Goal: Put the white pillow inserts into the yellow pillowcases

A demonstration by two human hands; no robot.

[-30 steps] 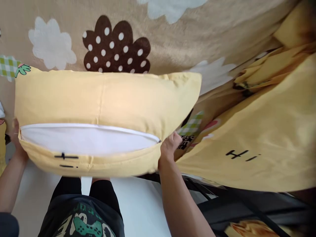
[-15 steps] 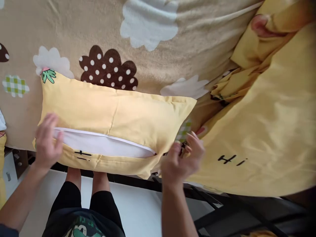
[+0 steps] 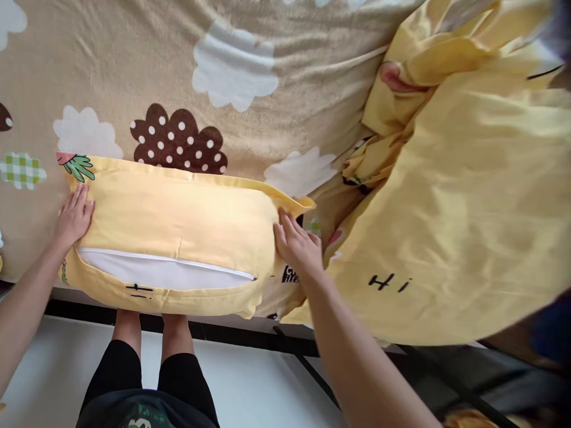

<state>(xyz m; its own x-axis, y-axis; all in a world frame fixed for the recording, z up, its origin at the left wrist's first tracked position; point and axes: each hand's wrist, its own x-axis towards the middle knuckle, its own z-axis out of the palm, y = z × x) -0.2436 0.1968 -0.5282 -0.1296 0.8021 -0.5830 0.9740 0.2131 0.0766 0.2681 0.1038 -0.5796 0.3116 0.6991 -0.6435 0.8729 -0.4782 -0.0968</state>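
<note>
A yellow pillow (image 3: 187, 208) lies on the bed's near edge, its long lower opening showing a white inner pillow (image 3: 165, 271). A green and pink print marks its upper left corner. My left hand (image 3: 75, 217) lies against the pillow's left side, fingers stretched out and close together. At the opposite end, my right hand (image 3: 295, 241) presses its extended fingers against the pillow's right side, just below the raised corner flap. Neither hand appears to pinch the cloth. The undersides of both hands are hidden.
Beneath the pillow is a beige blanket (image 3: 111, 71) with cloud shapes. Bunched yellow bedding (image 3: 468, 208) with "Hi" lettering covers the right side. My legs (image 3: 173, 333) stand at the bed's dark edge, over a pale floor (image 3: 250, 380). Dark bars (image 3: 307, 368) show below right.
Both hands have moved up along the pillow's sides and now touch it. The right hand has come inward from beside the corner. The right corner flap now folds upward; the view has shifted.
</note>
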